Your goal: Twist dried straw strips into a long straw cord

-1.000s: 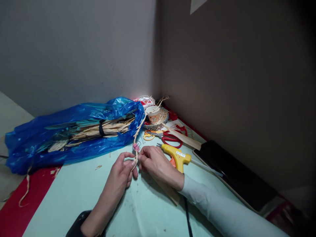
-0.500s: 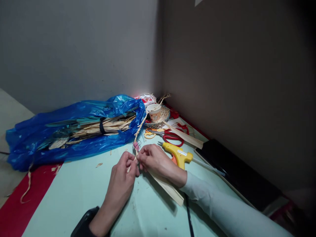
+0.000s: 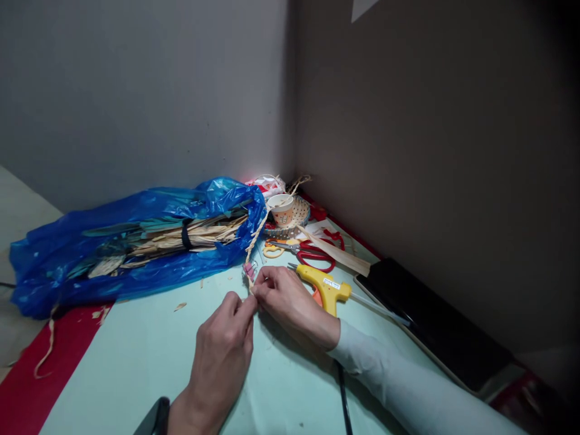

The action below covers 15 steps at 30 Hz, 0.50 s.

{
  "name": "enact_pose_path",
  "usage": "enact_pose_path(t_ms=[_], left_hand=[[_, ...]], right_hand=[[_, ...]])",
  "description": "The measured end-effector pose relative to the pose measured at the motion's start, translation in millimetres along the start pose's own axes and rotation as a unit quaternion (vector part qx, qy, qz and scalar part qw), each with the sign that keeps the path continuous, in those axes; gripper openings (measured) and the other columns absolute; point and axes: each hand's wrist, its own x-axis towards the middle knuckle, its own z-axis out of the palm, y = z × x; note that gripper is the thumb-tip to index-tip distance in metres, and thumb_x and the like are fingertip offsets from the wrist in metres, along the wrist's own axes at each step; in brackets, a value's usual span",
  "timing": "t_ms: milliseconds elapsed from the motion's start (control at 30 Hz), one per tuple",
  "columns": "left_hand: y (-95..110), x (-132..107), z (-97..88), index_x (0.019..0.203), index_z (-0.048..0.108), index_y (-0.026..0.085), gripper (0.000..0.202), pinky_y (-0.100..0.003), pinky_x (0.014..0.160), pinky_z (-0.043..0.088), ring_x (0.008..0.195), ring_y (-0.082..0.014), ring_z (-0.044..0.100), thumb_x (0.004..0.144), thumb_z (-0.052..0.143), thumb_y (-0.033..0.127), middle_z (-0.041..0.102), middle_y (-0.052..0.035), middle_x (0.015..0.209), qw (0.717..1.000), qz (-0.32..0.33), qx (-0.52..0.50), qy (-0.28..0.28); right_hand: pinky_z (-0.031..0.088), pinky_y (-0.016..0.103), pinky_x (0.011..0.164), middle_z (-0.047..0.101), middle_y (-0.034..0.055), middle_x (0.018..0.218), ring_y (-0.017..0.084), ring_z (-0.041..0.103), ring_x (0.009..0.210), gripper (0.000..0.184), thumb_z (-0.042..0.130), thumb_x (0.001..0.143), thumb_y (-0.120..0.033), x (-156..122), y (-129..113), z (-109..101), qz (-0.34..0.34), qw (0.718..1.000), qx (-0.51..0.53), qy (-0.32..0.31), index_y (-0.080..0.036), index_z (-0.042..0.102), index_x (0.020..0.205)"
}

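At the table point(image 3: 149, 356), a braid point(image 3: 252, 241) stretched towards a cup point(image 3: 281, 212)

Fingers of the left hand point(image 3: 222, 344) are curled together, seemingly around braid-end strands, mostly hidden; beyond, the braid is pinched by fingertips of the right hand point(image 3: 292, 305), probably for tension. Loosening is presumably prevented by the clip point(image 3: 249, 271).

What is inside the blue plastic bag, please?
Inside the blue plastic bag, pale dry strips show, bound by a dark band. What the bag covers cannot be seen clearly.

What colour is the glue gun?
The glue gun is yellow with an orange trigger, as the head view shows.
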Motion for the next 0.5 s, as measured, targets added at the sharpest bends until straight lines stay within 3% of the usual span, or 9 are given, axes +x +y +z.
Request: enact_pose_path(t_ms=[100, 267, 367, 500], left_hand=[[5, -1, -0.2, 0.092, 0.063, 0.014, 0.031, -0.026, 0.051, 0.044, 0.058, -0.0172, 0.055, 0.080, 0.040, -0.002, 0.055, -0.0034, 0.071, 0.994, 0.055, 0.095, -0.019], [14, 0, 0.0, 0.095, 0.062, 0.007, 0.040, -0.029, 0.053, 0.052, 0.063, -0.0212, 0.062, 0.068, 0.036, -0.009, 0.062, -0.0095, 0.074, 0.983, 0.125, 0.135, 0.011], [13, -2, -1.7, 0.097, 0.062, 0.009, 0.042, -0.030, 0.053, 0.052, 0.063, -0.0214, 0.062, 0.067, 0.037, -0.009, 0.062, -0.0087, 0.074, 0.986, 0.104, 0.133, -0.004], [5, -4, -7.2, 0.103, 0.060, 0.019, 0.045, -0.028, 0.051, 0.046, 0.063, -0.0206, 0.061, 0.073, 0.036, -0.004, 0.058, -0.0047, 0.077, 0.994, 0.020, 0.091, -0.065]], right_hand=[[0.033, 0.019, 0.053, 0.056, -0.0017, 0.059, 0.010, 0.050, 0.057, 0.010, 0.049, 0.074, -0.017, 1, 4, 2, -0.012, 0.999, 0.029, -0.015, -0.017, 0.053, 0.066], [0.035, 0.018, 0.052, 0.055, -0.0013, 0.059, 0.010, 0.050, 0.055, 0.008, 0.049, 0.074, -0.018, 4, 8, 3, 0.011, 0.994, 0.095, -0.051, -0.015, 0.054, 0.067], [0.033, 0.018, 0.050, 0.053, -0.0024, 0.058, 0.009, 0.046, 0.056, 0.005, 0.051, 0.070, -0.017, 6, 9, 1, 0.019, 0.995, 0.078, -0.053, -0.015, 0.055, 0.067], [0.027, 0.018, 0.048, 0.049, -0.0038, 0.056, 0.009, 0.042, 0.056, 0.004, 0.050, 0.064, -0.015, 6, 9, 0, 0.012, 0.998, 0.047, -0.034, -0.015, 0.054, 0.063]])
